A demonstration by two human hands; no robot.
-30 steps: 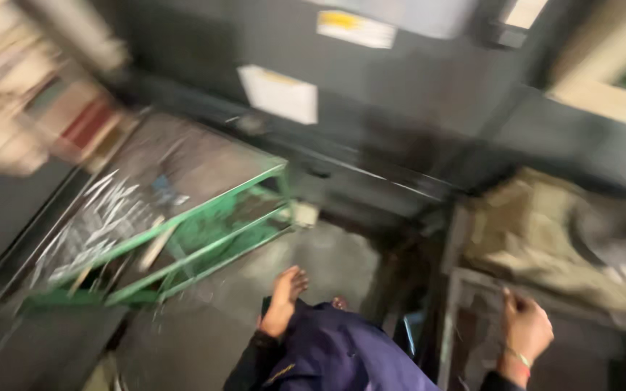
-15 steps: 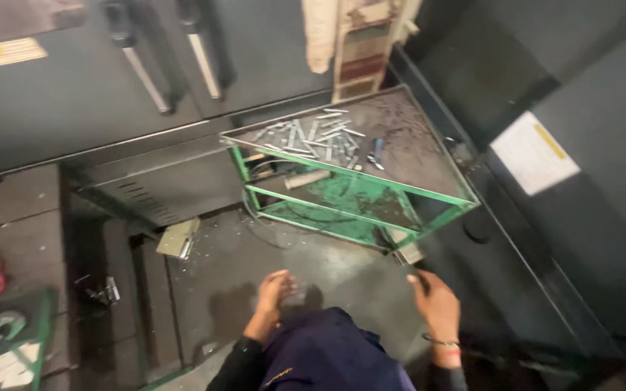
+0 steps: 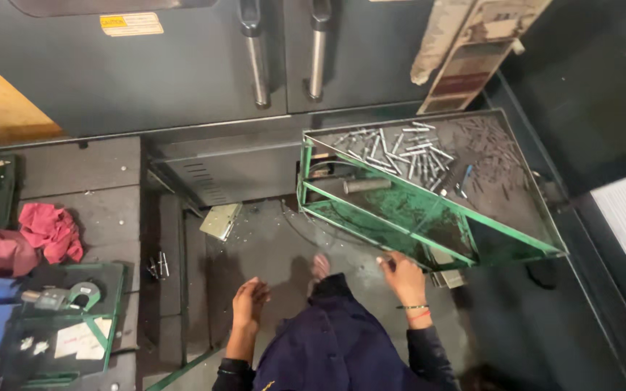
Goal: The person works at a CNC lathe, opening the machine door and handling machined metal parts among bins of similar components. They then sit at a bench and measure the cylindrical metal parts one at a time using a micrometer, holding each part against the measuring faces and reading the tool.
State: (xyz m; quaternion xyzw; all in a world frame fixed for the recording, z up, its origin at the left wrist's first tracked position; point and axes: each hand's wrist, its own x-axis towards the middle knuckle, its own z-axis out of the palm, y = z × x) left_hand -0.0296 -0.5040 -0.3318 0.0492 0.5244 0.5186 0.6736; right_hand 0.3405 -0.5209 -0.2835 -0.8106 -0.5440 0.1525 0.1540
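1. Far out to the left of the left hand lie crumpled red rags. Below them a green tray carries a round gauge and paper slips.

2. Left hand: it hangs over the dark floor, empty, with the fingers loosely curled and apart. It touches nothing. A small metal plate lies on the floor just ahead of it, a little to its left.

3. Between the two hands, a bare foot shows ahead of the person's dark blue garment.

4. Right hand: it is empty, with the fingers part-spread and the fingertips at the lower front edge of the green trolley. Whether they touch the frame cannot be told.

5. The trolley stands directly ahead of and to the right of the right hand. Its top tray, up and away from the hand, carries scattered metal pins.

6. Judged step: reach to the trolley frame, with no grip made. A grasp would call for the right fingers to close round the lower green rail. The left hand would have to cross well to its right to assist.
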